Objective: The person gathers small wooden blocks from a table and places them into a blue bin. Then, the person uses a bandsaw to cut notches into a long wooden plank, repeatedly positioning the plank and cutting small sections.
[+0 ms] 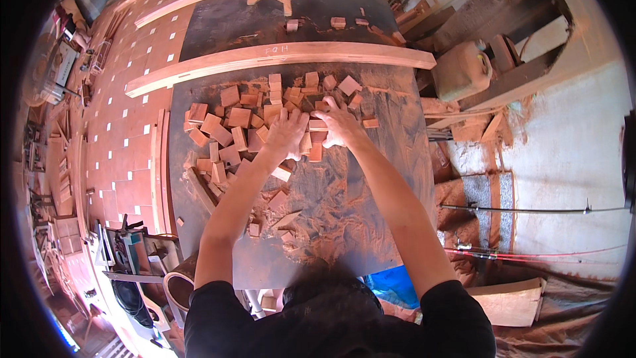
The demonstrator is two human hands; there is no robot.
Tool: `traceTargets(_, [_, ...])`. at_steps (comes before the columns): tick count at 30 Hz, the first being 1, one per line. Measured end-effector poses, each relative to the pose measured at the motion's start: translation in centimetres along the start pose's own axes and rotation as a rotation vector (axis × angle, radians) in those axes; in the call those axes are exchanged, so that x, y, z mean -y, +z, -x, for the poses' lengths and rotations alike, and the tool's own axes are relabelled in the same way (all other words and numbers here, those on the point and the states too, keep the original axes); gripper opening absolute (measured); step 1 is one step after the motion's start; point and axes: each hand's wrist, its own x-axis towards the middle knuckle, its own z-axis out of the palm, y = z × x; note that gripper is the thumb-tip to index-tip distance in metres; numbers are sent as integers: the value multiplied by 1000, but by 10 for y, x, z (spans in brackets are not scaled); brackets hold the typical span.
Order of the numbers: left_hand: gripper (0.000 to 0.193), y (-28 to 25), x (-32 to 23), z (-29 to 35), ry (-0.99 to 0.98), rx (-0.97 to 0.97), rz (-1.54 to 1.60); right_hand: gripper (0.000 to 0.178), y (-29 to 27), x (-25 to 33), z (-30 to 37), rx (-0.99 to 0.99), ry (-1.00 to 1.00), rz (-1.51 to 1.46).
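Observation:
Many small reddish wooden blocks (239, 117) lie heaped on a dark, dusty worktable (391, 179). My left hand (287, 134) rests palm down on the heap's right part, its fingers stretched forward over the blocks. Just to its right, my right hand (339, 124) touches the pile with thumb and fingers apart. A few blocks, among them a flat one (318, 124), sit between the two hands. One orange-brown block (316, 152) lies nearer to me, below that gap. What the fingertips touch underneath is partly hidden.
A long wooden beam (278, 57) crosses the table beyond the heap. Small offcuts (338, 23) lie farther back. Sawdust and thin scraps (286, 220) cover the near tabletop. A plastic jug (464, 69) stands at the right, and planks (159, 172) run along the left edge.

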Motion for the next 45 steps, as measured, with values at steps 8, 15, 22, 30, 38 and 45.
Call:
traceTargets(8, [123,10,-71,32,174,176,144,106,72,-23,94,-143,148,-7])
traceTargets(15, [118,24,-152,61,243,238,217,100,82,-25,204,-127,319,-109])
traceTargets(22, [112,13,-238,79,257,277,262,102,110,-69,293,-173,355,-238])
traceTargets(30, [104,6,-334,120,452,230,369,99,156,-100,437,-470,367,-361])
traceTargets(38, [92,60,-429,206,603,494,443,69,213,-92,583,-322,587,-1683])
traceTargets(45, [112,165,-448,237,601,277,375,65,266,-92,590,-252,945,-2002])
